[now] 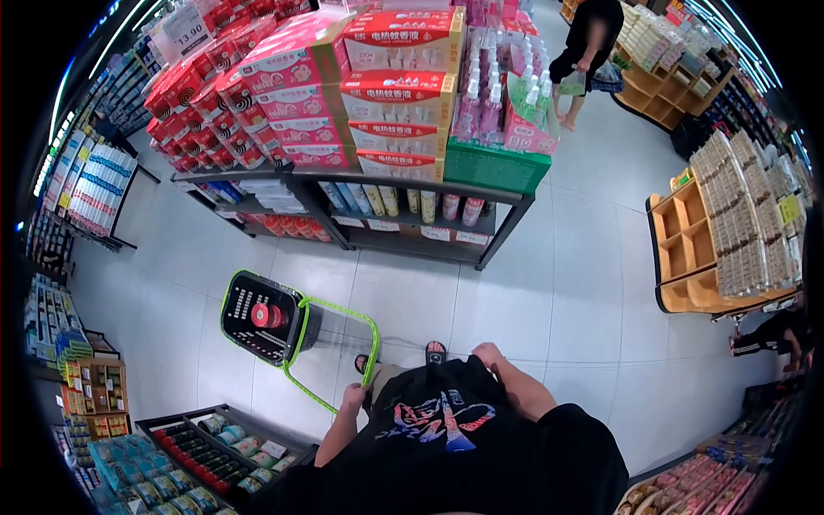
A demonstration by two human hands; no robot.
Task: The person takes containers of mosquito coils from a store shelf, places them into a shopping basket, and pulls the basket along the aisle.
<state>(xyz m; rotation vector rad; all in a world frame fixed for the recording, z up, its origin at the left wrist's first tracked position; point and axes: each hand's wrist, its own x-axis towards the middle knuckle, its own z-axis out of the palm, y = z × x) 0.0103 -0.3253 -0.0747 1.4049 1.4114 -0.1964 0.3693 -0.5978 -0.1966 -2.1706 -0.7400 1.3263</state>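
My left hand (354,396) is closed around the lime-green pull handle (372,343) of a shopping basket. The black basket (296,296) has a green rim and stands on the floor ahead and to my left, tilted toward me. A round red package (266,316) lies inside it; its kind is too small to tell. My right hand (489,355) hangs by my right side with its fingers curled in, and nothing shows in it. It touches no shelf or goods.
A dark display shelf (506,215) stands ahead, stacked with red mosquito-repellent boxes (399,86) and pink spray bottles (481,107). Wooden racks (682,232) are at the right. A shelf of cans (232,438) is close on my left. Another person (592,34) stands beyond the display.
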